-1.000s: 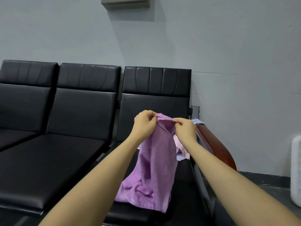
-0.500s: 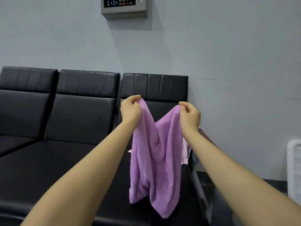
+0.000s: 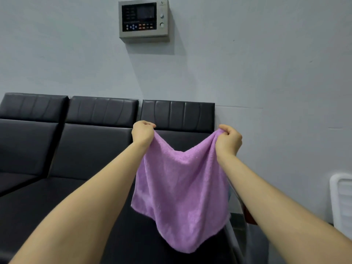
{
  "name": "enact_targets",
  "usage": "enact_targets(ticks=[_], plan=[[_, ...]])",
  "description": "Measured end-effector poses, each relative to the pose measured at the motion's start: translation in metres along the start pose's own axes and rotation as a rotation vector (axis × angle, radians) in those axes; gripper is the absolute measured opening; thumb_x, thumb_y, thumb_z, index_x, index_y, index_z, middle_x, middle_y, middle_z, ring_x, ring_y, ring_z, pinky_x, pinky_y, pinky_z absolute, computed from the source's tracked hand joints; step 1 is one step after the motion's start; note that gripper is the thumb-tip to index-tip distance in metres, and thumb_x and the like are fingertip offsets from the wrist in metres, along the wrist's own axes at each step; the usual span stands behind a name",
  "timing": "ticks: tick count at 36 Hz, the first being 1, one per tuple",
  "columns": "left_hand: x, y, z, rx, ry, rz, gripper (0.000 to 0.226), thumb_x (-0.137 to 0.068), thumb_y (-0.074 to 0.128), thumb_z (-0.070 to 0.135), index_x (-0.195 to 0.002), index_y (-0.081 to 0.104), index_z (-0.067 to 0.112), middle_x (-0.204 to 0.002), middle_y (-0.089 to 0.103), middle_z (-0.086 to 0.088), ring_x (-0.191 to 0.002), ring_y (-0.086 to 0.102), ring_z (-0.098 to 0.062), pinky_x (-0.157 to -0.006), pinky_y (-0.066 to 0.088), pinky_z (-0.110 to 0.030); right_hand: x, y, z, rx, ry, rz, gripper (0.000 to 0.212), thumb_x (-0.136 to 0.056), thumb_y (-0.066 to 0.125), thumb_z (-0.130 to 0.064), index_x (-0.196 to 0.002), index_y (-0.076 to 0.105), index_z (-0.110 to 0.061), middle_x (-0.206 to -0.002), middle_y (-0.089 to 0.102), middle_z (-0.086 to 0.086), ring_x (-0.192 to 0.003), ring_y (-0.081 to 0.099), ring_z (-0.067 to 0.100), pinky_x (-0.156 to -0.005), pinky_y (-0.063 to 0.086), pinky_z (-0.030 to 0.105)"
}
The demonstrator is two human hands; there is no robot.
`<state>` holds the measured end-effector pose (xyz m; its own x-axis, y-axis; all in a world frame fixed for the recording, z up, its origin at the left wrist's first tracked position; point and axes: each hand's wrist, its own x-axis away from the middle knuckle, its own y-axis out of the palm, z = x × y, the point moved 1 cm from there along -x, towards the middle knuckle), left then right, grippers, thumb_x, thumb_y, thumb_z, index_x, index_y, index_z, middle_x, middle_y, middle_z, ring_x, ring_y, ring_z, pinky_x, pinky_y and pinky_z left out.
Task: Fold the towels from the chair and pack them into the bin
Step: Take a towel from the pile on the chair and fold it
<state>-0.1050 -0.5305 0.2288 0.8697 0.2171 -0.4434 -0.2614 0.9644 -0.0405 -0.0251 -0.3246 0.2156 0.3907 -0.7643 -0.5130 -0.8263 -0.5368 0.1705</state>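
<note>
A purple towel [image 3: 181,191] hangs spread out in the air in front of the rightmost black seat [image 3: 177,115]. My left hand [image 3: 142,133] pinches its upper left corner and my right hand [image 3: 228,141] pinches its upper right corner. The top edge sags between the two hands and the lower edge hangs free above the seat cushion. The white bin [image 3: 342,199] shows partly at the right edge, standing on the floor. The other towels on the chair are hidden behind the purple one.
A row of three black padded seats [image 3: 82,141] runs along the grey wall. A red-brown armrest [image 3: 249,216] peeks out under my right forearm. A grey control panel [image 3: 143,19] hangs on the wall above.
My hands rose and moved apart, lifting the towel off the seat and stretching it open from a bunched fold. My view tilted upward.
</note>
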Motion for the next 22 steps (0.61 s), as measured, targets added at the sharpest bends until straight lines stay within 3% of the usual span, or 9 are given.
enact_targets(ticks=[4, 7, 9, 12, 18, 22], plan=[[0.0, -0.001, -0.009, -0.087, 0.04, -0.103, 0.032, -0.085, 0.04, -0.002, -0.1, 0.065, 0.013, -0.106, 0.054, -0.003, -0.107, 0.055, -0.021, -0.074, 0.03, -0.022, -0.001, -0.007, 0.001, 0.102, -0.006, -0.026, 0.042, -0.09, 0.034, 0.008, -0.121, 0.061, -0.003, -0.131, 0.052, 0.015, -0.118, 0.051, 0.028, -0.094, 0.035, 0.022], [-0.003, -0.006, -0.016, -0.395, 0.141, -0.133, 0.022, -0.083, 0.042, -0.003, -0.093, 0.055, 0.012, -0.131, 0.039, -0.019, -0.102, 0.05, -0.03, -0.086, 0.042, -0.03, -0.002, -0.012, -0.002, 0.129, -0.016, -0.032, 0.038, -0.094, 0.035, 0.005, -0.124, 0.058, 0.0, -0.133, 0.047, 0.018, -0.118, 0.05, 0.03, -0.092, 0.03, 0.018], [-0.005, -0.009, -0.017, -0.542, 0.204, -0.134, 0.018, -0.079, 0.044, -0.005, -0.089, 0.055, 0.005, -0.12, 0.052, -0.022, -0.1, 0.053, -0.036, -0.087, 0.046, -0.038, -0.004, -0.014, -0.003, 0.13, -0.019, -0.02, 0.037, -0.094, 0.036, 0.004, -0.122, 0.059, 0.0, -0.132, 0.049, 0.019, -0.117, 0.05, 0.031, -0.09, 0.029, 0.018], [-0.005, -0.012, -0.01, -0.582, 0.248, -0.108, 0.028, -0.079, 0.044, -0.006, -0.094, 0.066, 0.006, -0.098, 0.067, -0.013, -0.098, 0.059, -0.032, -0.086, 0.049, -0.04, -0.007, -0.016, -0.007, 0.115, -0.029, 0.013, 0.038, -0.092, 0.036, 0.003, -0.12, 0.062, 0.0, -0.128, 0.058, 0.018, -0.119, 0.052, 0.03, -0.095, 0.033, 0.023], [-0.006, -0.011, 0.009, -0.336, 0.214, -0.034, 0.02, -0.085, 0.036, -0.006, -0.091, 0.05, 0.006, -0.095, 0.057, -0.011, -0.083, 0.051, -0.025, -0.071, 0.042, -0.033, -0.008, -0.019, -0.011, 0.117, -0.047, 0.072, 0.052, -0.086, 0.034, 0.007, -0.124, 0.063, -0.014, -0.127, 0.061, 0.008, -0.118, 0.055, 0.027, -0.095, 0.041, 0.029], [-0.006, -0.007, 0.017, -0.539, 0.256, -0.093, 0.022, -0.087, 0.039, 0.0, -0.092, 0.06, -0.001, -0.1, 0.061, -0.014, -0.091, 0.055, -0.031, -0.076, 0.047, -0.037, -0.009, -0.022, -0.01, 0.124, -0.041, 0.09, 0.055, -0.085, 0.033, 0.009, -0.123, 0.063, -0.017, -0.132, 0.058, 0.002, -0.12, 0.054, 0.022, -0.095, 0.04, 0.027]])
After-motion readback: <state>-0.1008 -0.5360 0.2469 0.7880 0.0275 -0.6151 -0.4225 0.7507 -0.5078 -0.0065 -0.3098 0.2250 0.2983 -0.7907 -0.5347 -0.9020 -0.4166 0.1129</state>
